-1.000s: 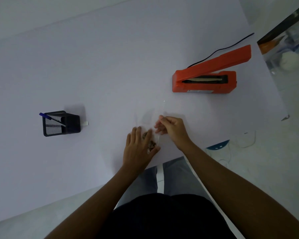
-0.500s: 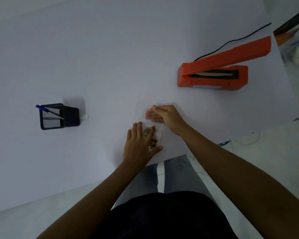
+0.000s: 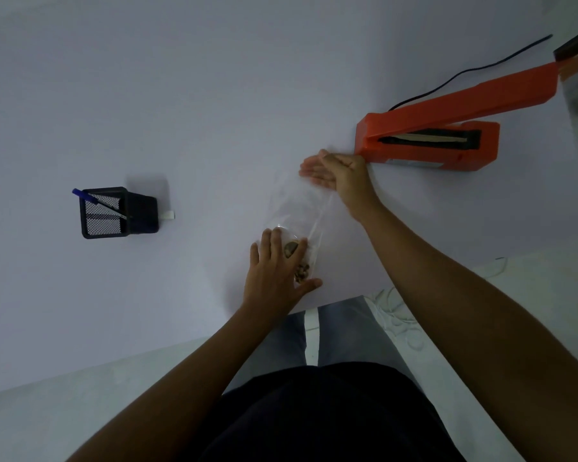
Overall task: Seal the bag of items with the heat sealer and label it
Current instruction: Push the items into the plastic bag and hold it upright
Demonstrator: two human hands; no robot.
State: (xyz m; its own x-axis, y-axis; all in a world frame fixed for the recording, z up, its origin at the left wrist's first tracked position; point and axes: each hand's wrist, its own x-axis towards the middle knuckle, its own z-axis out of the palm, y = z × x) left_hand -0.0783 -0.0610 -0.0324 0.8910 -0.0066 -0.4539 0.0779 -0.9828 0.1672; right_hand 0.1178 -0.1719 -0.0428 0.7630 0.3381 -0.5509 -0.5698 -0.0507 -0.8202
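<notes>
White table (image 3: 214, 95); on it clear bag (image 3: 297, 211), orange heat sealer (image 3: 427, 145), black mesh pen holder (image 3: 117, 211).

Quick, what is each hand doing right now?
Left hand: open, fingers spread, pressing flat on the filled end of the clear bag.
Right hand: open, flat on the bag's far end, beside the orange heat sealer.

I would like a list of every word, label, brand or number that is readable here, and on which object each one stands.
No text can be read in this view.
Heat sealer: a pale plate on its front lower edge, too blurred to read.
Small white tag beside the pen holder: no print legible.
Clear bag: no label visible.
</notes>
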